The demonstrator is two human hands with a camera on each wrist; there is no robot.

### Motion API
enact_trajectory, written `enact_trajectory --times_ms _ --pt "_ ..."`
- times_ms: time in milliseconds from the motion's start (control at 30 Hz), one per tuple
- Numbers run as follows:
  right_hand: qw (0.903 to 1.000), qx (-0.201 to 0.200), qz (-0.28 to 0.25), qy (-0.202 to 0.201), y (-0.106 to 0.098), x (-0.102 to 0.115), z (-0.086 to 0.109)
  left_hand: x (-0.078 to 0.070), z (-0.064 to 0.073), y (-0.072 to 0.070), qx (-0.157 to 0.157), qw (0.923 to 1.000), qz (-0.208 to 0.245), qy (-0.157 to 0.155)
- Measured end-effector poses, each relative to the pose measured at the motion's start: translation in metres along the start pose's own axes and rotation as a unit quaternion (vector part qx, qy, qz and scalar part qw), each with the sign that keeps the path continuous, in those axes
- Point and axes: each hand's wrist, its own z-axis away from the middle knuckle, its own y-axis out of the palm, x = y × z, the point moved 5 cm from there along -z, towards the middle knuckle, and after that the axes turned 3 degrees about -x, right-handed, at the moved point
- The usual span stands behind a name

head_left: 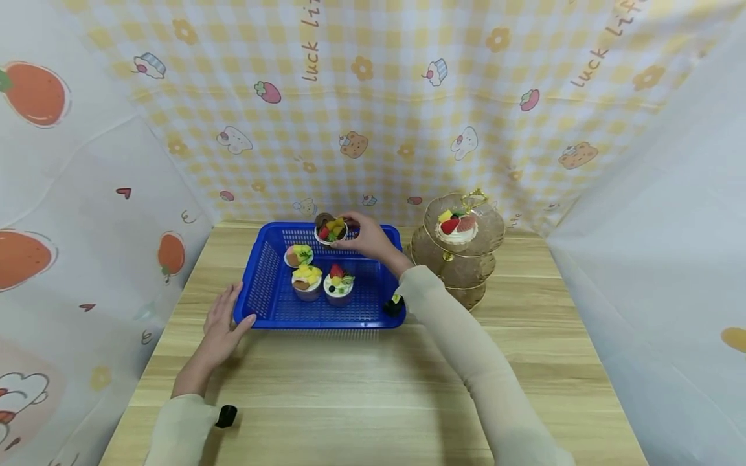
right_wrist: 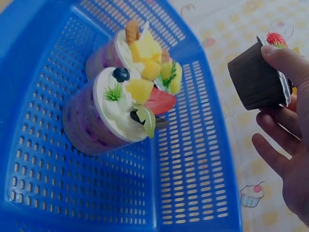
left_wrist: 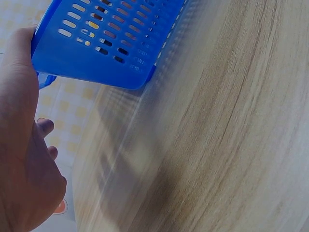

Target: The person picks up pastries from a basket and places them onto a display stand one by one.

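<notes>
R hand [head_left: 370, 238] grips cupcake [right_wrist: 256, 79] (tiered stand [head_left: 488, 230]: head cam only).

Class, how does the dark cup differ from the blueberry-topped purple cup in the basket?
The dark cup is held up in the person's right grip; the purple cup stands in the basket.
The dark cup's wall is plain and brownish-black; the purple cup's is mottled purple.
Both carry red fruit on top.

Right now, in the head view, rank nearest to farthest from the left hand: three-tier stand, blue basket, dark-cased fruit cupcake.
1. Blue basket: touching the left hand.
2. Dark-cased fruit cupcake: in the right hand, toward the back.
3. Three-tier stand: right of the basket.
</notes>
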Motion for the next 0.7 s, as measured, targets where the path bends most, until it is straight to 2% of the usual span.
enact_trajectory --times_ms 300,700 --pt "0.9994 -0.017 0.012 -0.029 -0.012 0.012 0.023 0.0 0.0 0.001 -0.002 1.0 0.003 0.004" --pt "0.9976 -0.039 0.029 -0.049 -0.024 0.005 0.071 0.002 -0.001 0.002 0.0 1.0 0.005 0.003"
